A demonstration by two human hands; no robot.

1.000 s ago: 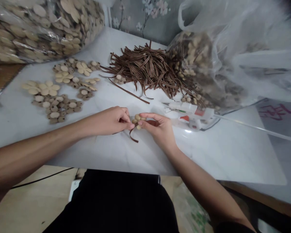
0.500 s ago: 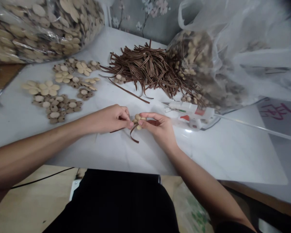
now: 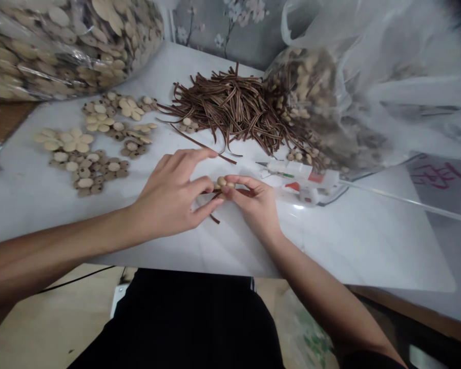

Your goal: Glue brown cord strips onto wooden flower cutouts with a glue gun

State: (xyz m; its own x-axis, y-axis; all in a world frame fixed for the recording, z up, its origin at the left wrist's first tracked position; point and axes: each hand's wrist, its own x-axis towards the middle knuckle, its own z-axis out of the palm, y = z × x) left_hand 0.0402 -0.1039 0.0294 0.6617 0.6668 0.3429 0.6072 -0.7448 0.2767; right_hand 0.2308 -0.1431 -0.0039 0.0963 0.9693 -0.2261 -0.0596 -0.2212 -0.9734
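Observation:
Over the front of the table, my right hand (image 3: pixel 255 201) pinches a small beige flower-shaped piece (image 3: pixel 223 182) between thumb and fingers. A thin brown strip (image 3: pixel 214 219) hangs below that flower, and another stretch of brown strip shows just left of it. My left hand (image 3: pixel 180 192) is spread beside the flower, its thumb and bent fingers apart. Part of the strip is hidden behind my left fingers, and whether they touch it I cannot tell. A single brown strip (image 3: pixel 205 144) lies beyond my left hand, before a heap of brown strips (image 3: pixel 230 105).
Beige and grey-brown flower pieces (image 3: pixel 86 169) lie at left, below a clear bag of flowers (image 3: pixel 69 51). Another plastic bag (image 3: pixel 315 97) stands at back right. A white glue gun (image 3: pixel 297 177) with a clear stick lies right of my hands on the white table (image 3: pixel 369 241).
My left hand has let go of the strip and opened, its fingers spreading upward and outward. My right hand keeps hold of the flower, which has tilted slightly.

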